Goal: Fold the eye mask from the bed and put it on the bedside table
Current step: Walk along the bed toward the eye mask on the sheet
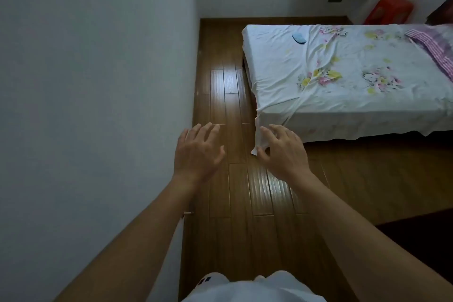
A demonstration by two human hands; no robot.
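Reaching forward over the wooden floor (pixel 235 110), both hands empty: left hand (pixel 196 152) and right hand (pixel 285 152), fingers spread, palms down. Blue eye mask (pixel 299 38) lies on the floral sheet (pixel 343 76) near the bed's (pixel 318 125) far corner, well apart from the hands.

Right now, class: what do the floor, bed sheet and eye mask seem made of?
Floor: likely varnished wood planks, with grain, seams and glare.
Bed sheet: thin matte woven fabric, wrinkled, floral print.
Eye mask: probably soft blue fabric; too small to confirm.
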